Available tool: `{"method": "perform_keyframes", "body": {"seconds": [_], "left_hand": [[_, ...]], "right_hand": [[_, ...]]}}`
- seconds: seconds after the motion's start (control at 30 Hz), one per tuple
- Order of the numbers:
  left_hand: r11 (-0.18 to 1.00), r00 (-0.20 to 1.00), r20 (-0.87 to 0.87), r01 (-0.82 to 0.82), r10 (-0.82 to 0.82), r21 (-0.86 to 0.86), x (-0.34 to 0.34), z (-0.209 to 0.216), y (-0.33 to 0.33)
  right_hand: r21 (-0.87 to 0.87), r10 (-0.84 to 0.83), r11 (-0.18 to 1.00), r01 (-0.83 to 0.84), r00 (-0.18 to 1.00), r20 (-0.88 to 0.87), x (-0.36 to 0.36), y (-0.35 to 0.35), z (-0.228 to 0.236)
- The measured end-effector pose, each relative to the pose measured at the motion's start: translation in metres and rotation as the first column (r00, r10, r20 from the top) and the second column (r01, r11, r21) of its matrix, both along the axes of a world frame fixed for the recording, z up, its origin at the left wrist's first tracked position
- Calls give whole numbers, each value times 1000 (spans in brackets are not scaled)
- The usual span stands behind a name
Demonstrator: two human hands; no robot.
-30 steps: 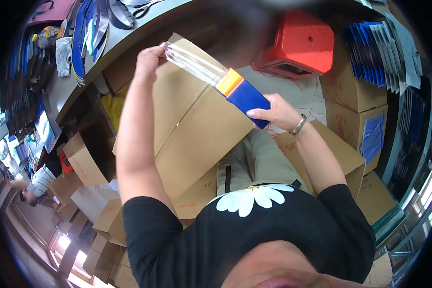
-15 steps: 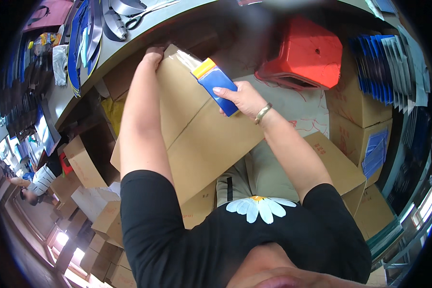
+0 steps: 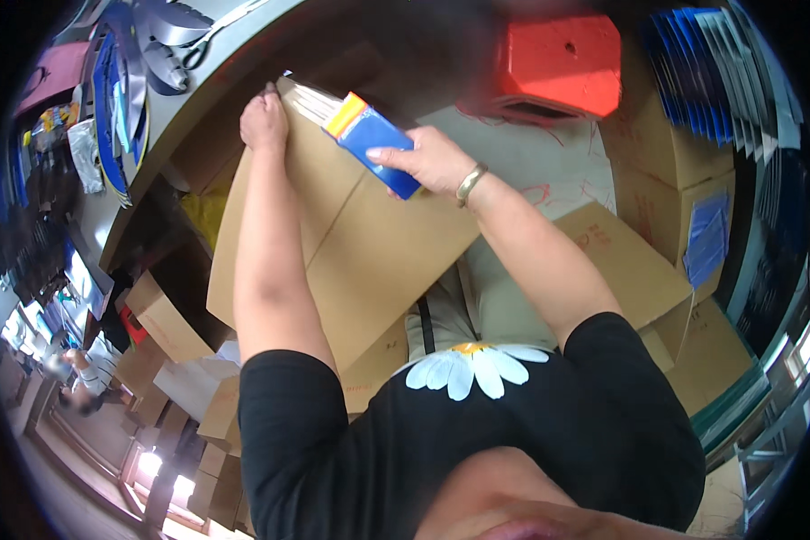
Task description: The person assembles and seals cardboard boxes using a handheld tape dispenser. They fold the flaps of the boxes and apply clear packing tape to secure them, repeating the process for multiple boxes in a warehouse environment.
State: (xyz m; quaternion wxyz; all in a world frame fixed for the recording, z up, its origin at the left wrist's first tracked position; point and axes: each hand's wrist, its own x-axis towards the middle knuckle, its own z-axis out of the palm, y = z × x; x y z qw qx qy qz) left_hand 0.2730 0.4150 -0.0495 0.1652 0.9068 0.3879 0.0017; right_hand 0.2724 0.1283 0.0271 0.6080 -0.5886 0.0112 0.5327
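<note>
A large brown cardboard box (image 3: 369, 261) lies tilted before me, across my lap, its closed face toward me with a seam down the middle. My right hand (image 3: 427, 162) is wrapped round a blue tape dispenser (image 3: 382, 153) with a yellow front edge, thumb on top. From that edge a shiny clear strip of tape (image 3: 310, 101) runs to the box's far corner, in line with the seam. At the box's far left edge, my left hand (image 3: 265, 121) is closed over the cardboard beside the strip's end; its fingertips are partly hidden.
A red plastic stool (image 3: 558, 67) stands beyond the box to the right. Stacked cartons (image 3: 657, 216) and blue-grey folded sheets (image 3: 702, 81) fill the right side. A curved-looking table edge (image 3: 211, 81) at far left carries scissors (image 3: 209, 36) and grey strips. Another person (image 3: 88, 382) is at far left.
The whole view has shifted a little. My left hand has slid slightly toward me along the box's edge. The tape dispenser stays near the seam in my right hand.
</note>
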Motion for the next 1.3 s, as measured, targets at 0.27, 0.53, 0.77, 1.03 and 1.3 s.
{"method": "perform_keyframes", "body": {"seconds": [0.27, 0.53, 0.77, 1.03, 1.3], "left_hand": [[992, 995, -88, 48, -37, 121, -3, -13, 15], [994, 997, -68, 30, -24, 101, 2, -7, 4], [995, 999, -35, 36, -33, 96, 2, -6, 2], [997, 999, -44, 10, -6, 76, 1, -4, -3], [996, 999, -38, 23, -20, 83, 0, -1, -9]], "right_hand": [[-76, 67, 995, -68, 998, -15, -66, -168, 27], [-214, 80, 973, -82, 997, -17, -121, -265, 0], [-194, 26, 980, -40, 997, -78, -133, -284, -18], [-326, 158, 937, -123, 984, 83, -147, -276, -55], [-355, 229, 915, -191, 971, 66, -156, -278, -68]]}}
